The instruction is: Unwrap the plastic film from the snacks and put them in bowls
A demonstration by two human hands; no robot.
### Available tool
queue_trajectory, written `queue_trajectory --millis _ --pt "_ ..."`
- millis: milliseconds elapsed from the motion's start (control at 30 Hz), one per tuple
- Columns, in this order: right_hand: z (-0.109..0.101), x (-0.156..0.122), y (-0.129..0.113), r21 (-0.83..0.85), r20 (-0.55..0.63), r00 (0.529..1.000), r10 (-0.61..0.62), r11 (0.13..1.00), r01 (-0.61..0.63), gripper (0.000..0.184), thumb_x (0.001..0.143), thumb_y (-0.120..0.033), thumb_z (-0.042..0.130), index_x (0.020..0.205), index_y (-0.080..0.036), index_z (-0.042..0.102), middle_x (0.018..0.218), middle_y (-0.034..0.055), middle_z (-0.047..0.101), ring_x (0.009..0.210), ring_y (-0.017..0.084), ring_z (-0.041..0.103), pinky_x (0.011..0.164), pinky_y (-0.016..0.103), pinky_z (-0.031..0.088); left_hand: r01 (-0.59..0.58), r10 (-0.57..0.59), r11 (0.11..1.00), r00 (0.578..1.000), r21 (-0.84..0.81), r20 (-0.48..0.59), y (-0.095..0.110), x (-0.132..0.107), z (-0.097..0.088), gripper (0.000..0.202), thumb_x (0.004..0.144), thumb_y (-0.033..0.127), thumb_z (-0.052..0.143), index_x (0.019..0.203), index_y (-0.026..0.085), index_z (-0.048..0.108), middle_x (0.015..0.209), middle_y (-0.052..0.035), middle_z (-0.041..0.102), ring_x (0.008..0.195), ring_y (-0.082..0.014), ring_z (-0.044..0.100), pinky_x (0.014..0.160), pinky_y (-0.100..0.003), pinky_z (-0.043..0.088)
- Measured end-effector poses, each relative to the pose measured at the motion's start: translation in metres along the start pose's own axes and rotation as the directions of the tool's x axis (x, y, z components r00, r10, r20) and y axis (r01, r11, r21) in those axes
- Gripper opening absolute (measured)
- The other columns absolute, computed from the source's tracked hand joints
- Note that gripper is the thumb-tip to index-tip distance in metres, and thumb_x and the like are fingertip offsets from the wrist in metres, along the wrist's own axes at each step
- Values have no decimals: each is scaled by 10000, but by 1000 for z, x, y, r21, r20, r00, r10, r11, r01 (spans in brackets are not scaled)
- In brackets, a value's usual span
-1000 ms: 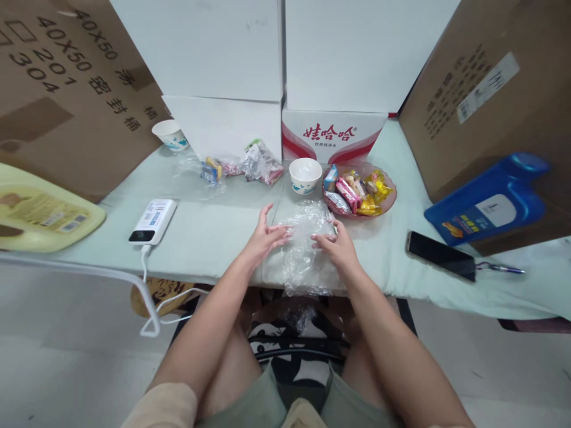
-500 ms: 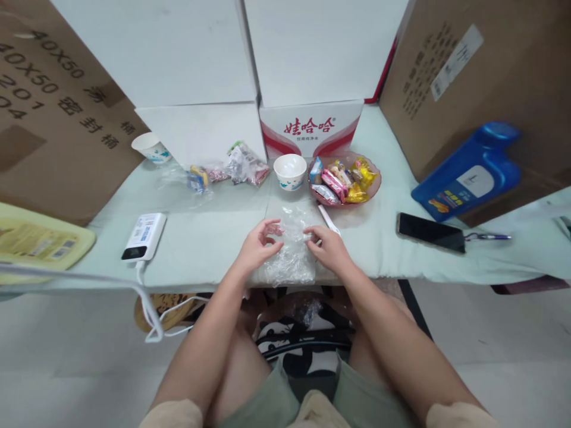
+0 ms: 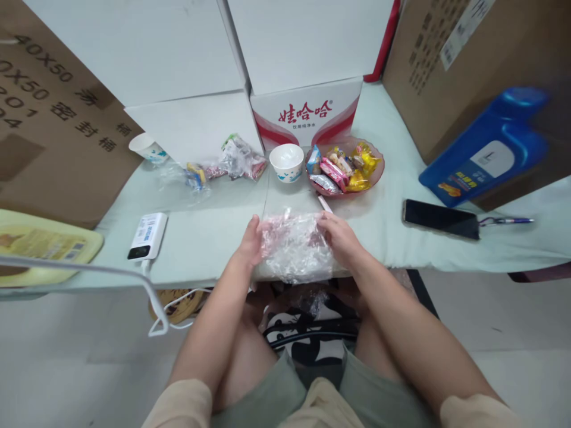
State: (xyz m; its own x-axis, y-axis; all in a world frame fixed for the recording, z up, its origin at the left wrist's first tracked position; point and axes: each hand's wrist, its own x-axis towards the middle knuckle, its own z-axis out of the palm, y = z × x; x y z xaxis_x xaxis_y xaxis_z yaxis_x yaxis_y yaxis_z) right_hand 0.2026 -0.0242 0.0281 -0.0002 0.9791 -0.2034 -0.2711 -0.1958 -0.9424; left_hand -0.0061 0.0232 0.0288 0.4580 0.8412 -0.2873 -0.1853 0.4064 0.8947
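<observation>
A crumpled clear plastic bag (image 3: 297, 249) stretches between my two hands at the table's front edge. On its left side my left hand (image 3: 252, 242) grips it, thumb up, with the fingers showing blurred through the film. My right hand (image 3: 341, 238) has its fingers closed on the upper right edge of the bag. Just behind the right hand, a thin white stick-like thing (image 3: 325, 204) lies partly covered. A white paper cup (image 3: 286, 163) with blue print stands behind the bag, beside a pink bowl (image 3: 379, 172) of wrapped snacks.
Several small plastic packets (image 3: 241, 157) and a tipped paper cup (image 3: 149, 148) lie at the back left. A power bank (image 3: 149, 235) with a white cable and a yellow bottle (image 3: 49, 246) are left. A blue bottle (image 3: 486, 148) and a phone (image 3: 439, 219) are right.
My hands have moved from loosely curled over the bag to holding its two sides. The bag is spread wider and raised. The view has shifted slightly.
</observation>
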Motion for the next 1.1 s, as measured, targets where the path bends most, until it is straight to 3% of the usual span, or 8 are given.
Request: queue_trajectory --millis 200,433,500,600,700,800,933,1100 --pt "-6 13 5 -36 -213 967 141 988 -152 632 709 -454 688 1260 -286 428 828 -22 634 611 163 640 506 248 455 145 -137 984 988 -106 74 -3 9 5 948 618 838 667 1267 149 609 1094 -175 749 1081 -385 701 820 -454 577" --pt "-14 14 24 -382 -175 973 -152 921 75 980 680 -359 752 1524 -267 260 1259 136 608 1000 250 660 870 420 554 10 -10 993 1000 -114 6 -4 9 3 800 622 526 843 1282 275 466 1228 -90 694 1037 -288 720 822 -381 582" --pt "-15 10 25 -541 -168 919 -356 813 216 893 743 -406 714 1522 -266 298 1407 163 522 1178 287 600 981 477 516 9 -5 989 1000 -144 25 -4 9 3 776 620 542 843 1237 288 447 1207 -76 689 1012 -284 727 797 -382 591" --pt "-11 1 23 -745 127 822 -555 494 448 767 787 -453 700 1477 -255 431 1520 151 456 1404 333 439 1143 544 382 16 -12 983 1000 -183 25 -5 11 3 760 626 543 846 1213 300 430 1182 -59 678 966 -270 734 761 -383 606" --pt "-1 -8 26 -810 432 812 -392 228 541 582 818 -337 688 1386 -274 579 1575 94 455 1502 358 321 1203 592 264 7 -12 984 1000 -179 -27 -8 14 3 804 637 406 872 1281 320 399 1220 -57 655 928 -229 727 748 -362 607" --pt "7 -12 31 -826 512 832 -213 143 545 414 847 -214 630 1254 -267 684 1554 54 502 1514 348 318 1217 610 210 -47 25 988 989 -150 -143 -10 18 4 917 640 281 865 1385 340 334 1262 -74 635 922 -208 709 766 -351 590" --pt "4 -12 30 -774 521 815 -255 263 576 227 855 -242 631 1054 -264 739 1488 55 575 1488 351 368 1206 634 193 -115 91 991 954 -69 -285 -10 21 5 1044 575 168 876 1440 333 316 1216 -70 649 865 -182 700 740 -293 566" --pt "-7 6 23 -472 17 928 -373 815 336 578 743 -437 746 1261 -248 573 1426 145 588 1353 299 532 1122 520 403 -77 73 997 979 -17 -192 -1 12 -1 1054 550 192 906 1439 349 362 1258 -67 639 778 -150 714 594 -199 519"
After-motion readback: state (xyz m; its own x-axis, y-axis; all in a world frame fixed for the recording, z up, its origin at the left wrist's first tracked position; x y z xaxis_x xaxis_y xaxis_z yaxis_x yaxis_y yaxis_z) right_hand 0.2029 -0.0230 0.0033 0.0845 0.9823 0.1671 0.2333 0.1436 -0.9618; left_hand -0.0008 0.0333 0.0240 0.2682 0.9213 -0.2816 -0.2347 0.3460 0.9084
